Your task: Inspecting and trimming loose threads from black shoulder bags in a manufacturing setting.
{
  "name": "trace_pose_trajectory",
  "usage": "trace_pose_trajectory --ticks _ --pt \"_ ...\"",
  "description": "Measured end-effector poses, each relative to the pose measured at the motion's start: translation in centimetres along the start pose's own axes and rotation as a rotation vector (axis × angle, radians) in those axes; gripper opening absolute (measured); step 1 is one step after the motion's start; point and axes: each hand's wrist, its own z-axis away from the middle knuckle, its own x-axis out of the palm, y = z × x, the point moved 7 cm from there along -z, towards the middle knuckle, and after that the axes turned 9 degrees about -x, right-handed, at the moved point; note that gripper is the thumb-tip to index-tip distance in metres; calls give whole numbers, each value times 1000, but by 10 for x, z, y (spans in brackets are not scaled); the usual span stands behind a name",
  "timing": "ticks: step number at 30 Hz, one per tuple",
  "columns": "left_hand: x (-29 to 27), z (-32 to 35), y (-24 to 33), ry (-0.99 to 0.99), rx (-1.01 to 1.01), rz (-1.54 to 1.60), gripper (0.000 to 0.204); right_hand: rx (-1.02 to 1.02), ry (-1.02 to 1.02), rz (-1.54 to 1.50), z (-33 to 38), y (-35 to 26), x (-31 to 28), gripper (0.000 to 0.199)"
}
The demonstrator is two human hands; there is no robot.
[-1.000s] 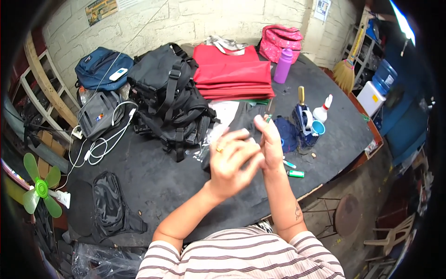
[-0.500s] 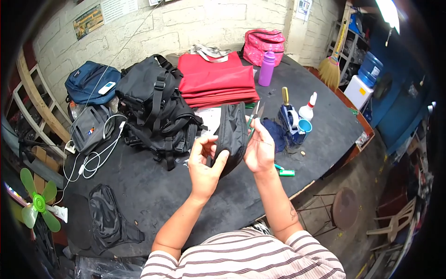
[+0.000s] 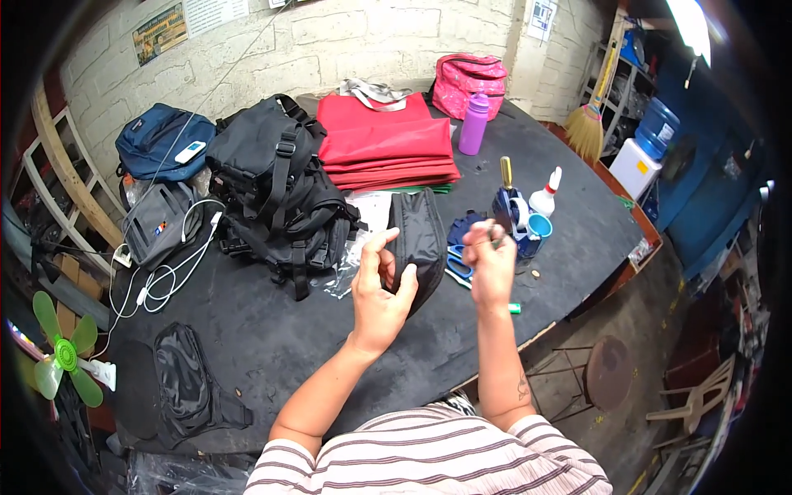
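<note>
A small black zippered pouch (image 3: 422,239) stands on its narrow side above the table, gripped along its left edge by my left hand (image 3: 381,289), thumb in front and fingers behind. My right hand (image 3: 492,268) is raised just right of the pouch, apart from it. Its fingers are curled in and slightly blurred, and whatever they may hold is hidden. Between the pouch and my right hand lie blue-handled scissors (image 3: 460,262), partly covered. A green lighter (image 3: 514,308) shows beside my right wrist.
A big black backpack (image 3: 276,198) and folded red fabric (image 3: 384,140) fill the back. Right of them stand a purple bottle (image 3: 473,124), a white squeeze bottle (image 3: 544,196) and a blue cup (image 3: 540,225). A black sling bag (image 3: 186,375) lies front left, near a green fan (image 3: 66,353).
My right hand has drawn back to the right from the pouch, and the green-handled snips it held no longer show. The blue-handled scissors have come into view. My left hand keeps its grip.
</note>
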Motion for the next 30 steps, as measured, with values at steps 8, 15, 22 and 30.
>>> trace_pose_trajectory --ticks 8,15,22,30 --pt "-10 -13 6 73 19 129 42 202 -367 114 52 15 7 27" --pt "-2 -26 64 -325 -15 386 45 402 -262 -522 43 34 10 31" --pt "-23 -20 -36 -405 -199 -129 34 191 -242 855 10 146 -111 41" --pt "-62 -10 -90 -231 -263 -118 19 -260 -349 1395 80 86 -154 40"
